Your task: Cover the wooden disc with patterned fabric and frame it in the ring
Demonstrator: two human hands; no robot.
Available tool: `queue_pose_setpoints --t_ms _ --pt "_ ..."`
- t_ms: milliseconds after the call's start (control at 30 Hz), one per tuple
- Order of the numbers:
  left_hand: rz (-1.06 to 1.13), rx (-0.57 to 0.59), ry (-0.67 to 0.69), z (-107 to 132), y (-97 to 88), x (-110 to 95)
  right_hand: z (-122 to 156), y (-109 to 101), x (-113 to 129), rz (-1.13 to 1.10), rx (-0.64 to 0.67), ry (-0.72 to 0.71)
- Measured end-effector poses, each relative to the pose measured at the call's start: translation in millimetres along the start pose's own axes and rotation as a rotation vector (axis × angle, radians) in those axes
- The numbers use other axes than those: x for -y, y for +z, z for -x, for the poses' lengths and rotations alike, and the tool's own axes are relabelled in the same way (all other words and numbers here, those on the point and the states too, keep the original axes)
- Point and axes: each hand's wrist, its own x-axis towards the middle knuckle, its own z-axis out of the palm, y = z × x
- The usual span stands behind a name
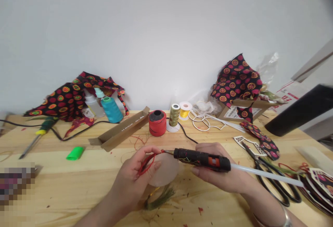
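My left hand (140, 175) pinches a looped red cord (147, 164), its fingers closed around it. Under that thumb shows a translucent white disc (166, 171); whether the hand grips it or only covers part of it, I cannot tell. A dark green tassel (161, 199) with a yellow tie lies just below the disc. My right hand (218, 175) is closed around a black hot glue gun (200, 159), with a long white glue stick (265, 174) sticking out of its back. The gun's metal nozzle meets the cord at my left fingertips, touching or nearly so.
Thread spools, including a red one (157, 124) and a teal one (112, 110), stand along the back near a cardboard tray (122, 131). Black scissors (270, 180) lie at right, a screwdriver (33, 140) and green cap (75, 153) at left. Patterned fabric (234, 77) drapes over a box.
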Motion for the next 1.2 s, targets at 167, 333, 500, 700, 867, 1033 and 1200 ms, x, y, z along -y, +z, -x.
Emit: queue_pose_setpoints --t_ms 167,333,500,700,867,1033,1200 --pt "0.0 -0.004 0.004 1.2 0.9 -0.1 1.2 -2.3 0.4 0.015 0.004 0.032" --pt "-0.018 -0.014 0.009 1.0 0.8 -1.3 1.1 -4.9 -2.9 0.019 -0.048 -0.006" --pt "-0.03 0.013 0.014 -0.2 -1.1 -0.6 0.4 -3.2 -0.8 -0.003 -0.043 -0.043" --pt "-0.024 0.017 0.017 0.8 -0.9 1.8 0.9 0.0 1.1 0.001 -0.002 -0.041" --pt "-0.019 0.023 0.02 0.8 -0.8 2.9 0.5 0.6 0.7 -0.011 0.003 -0.032" --pt "-0.047 0.005 0.018 0.9 -0.1 1.3 -0.4 0.5 2.6 0.0 0.021 -0.036" --pt "-0.05 0.011 0.008 0.2 0.4 2.8 -0.9 1.2 3.1 0.001 0.031 -0.049"
